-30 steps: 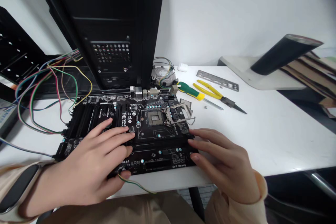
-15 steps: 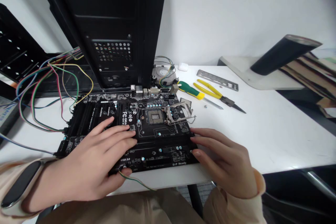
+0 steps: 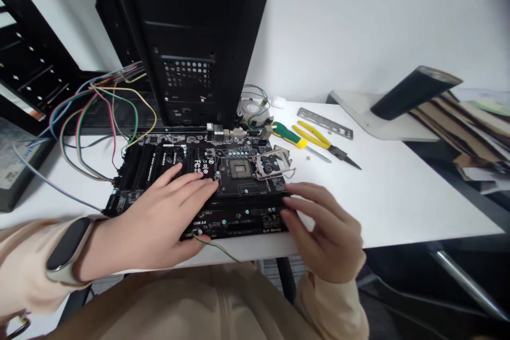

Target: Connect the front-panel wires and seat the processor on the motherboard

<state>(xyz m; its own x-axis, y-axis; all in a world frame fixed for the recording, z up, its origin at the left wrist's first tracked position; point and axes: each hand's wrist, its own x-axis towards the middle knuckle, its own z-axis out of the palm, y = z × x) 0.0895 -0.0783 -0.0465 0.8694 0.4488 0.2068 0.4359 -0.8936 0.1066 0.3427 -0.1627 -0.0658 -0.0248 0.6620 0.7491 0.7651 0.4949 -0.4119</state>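
Observation:
A black motherboard (image 3: 239, 207) lies flat on the table, its bare CPU socket (image 3: 240, 169) exposed and the metal socket frame (image 3: 273, 163) raised. My left hand (image 3: 171, 212) lies over its front left part, fingers across the slots and thumb at the front edge, gripping the board there. At the board's right edge, the fingertips and thumb of my right hand (image 3: 324, 223) close on the rim; how far they reach underneath is hidden. A thin green and yellow wire (image 3: 219, 248) trails from the front edge near my left thumb.
A black computer case (image 3: 191, 37) rises behind the board, with coloured cables (image 3: 135, 111) at left. Behind the board sit a CPU cooler fan (image 3: 253, 111), a screwdriver (image 3: 289, 134), yellow-handled pliers (image 3: 316, 135) and an I/O shield (image 3: 324, 123). A monitor stand (image 3: 368, 117) stands at right.
The whole view has shifted, so most things appear farther right on the left side. Both hands keep contact with the motherboard; my right hand's fingers sit slightly more bent at its edge.

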